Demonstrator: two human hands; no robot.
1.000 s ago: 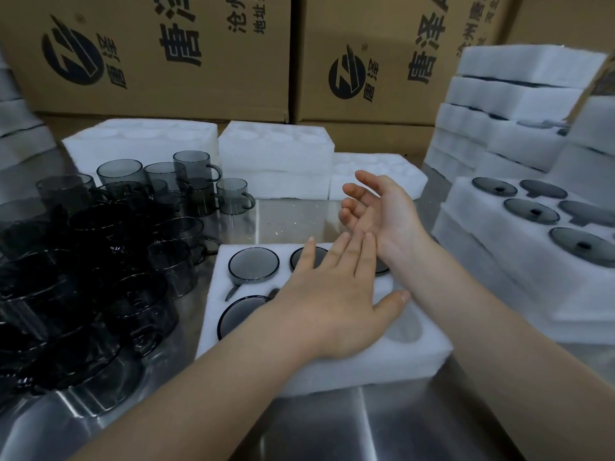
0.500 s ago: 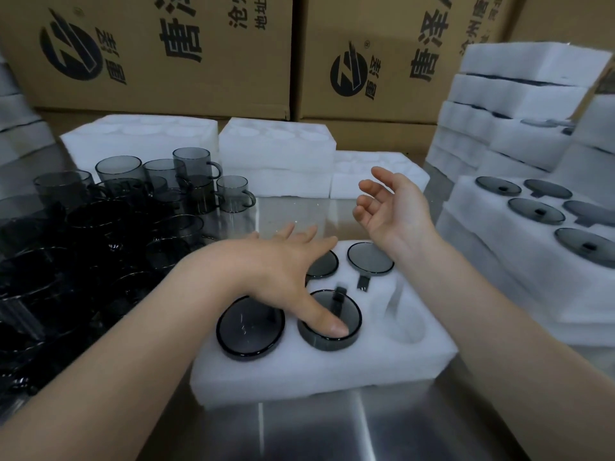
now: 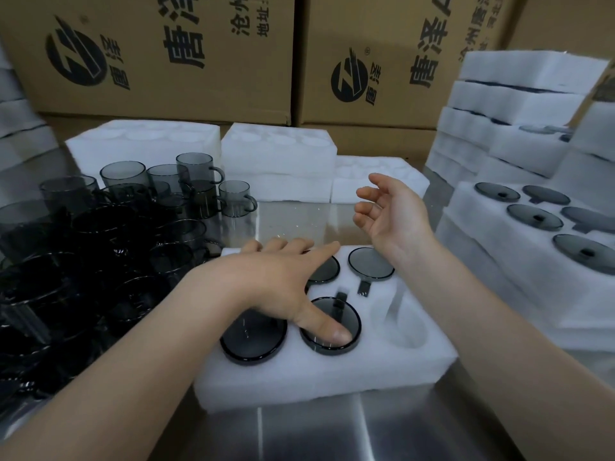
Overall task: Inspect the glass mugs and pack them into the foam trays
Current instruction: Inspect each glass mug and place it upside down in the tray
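A white foam tray (image 3: 332, 371) lies in front of me on the steel table. Several smoky grey glass mugs sit upside down in its round holes, among them one at the front left (image 3: 256, 341), one at the front middle (image 3: 336, 311) and one at the back right (image 3: 371, 264). The front right hole (image 3: 404, 324) holds nothing. My left hand (image 3: 279, 281) lies flat on the tray, fingers spread, thumb pressed on the front middle mug. My right hand (image 3: 392, 211) hovers open above the tray's far right corner, palm turned left.
Loose grey mugs (image 3: 126, 227) crowd the table on the left. Empty foam trays (image 3: 276, 161) stand at the back, in front of brown cartons (image 3: 166, 54). On the right, packed foam trays (image 3: 519, 247) sit low, with a tall foam stack (image 3: 506, 111) behind.
My left hand slid left from covering the tray's middle to its left side, thumb now on the front middle mug. My right hand lifted slightly and stays open.
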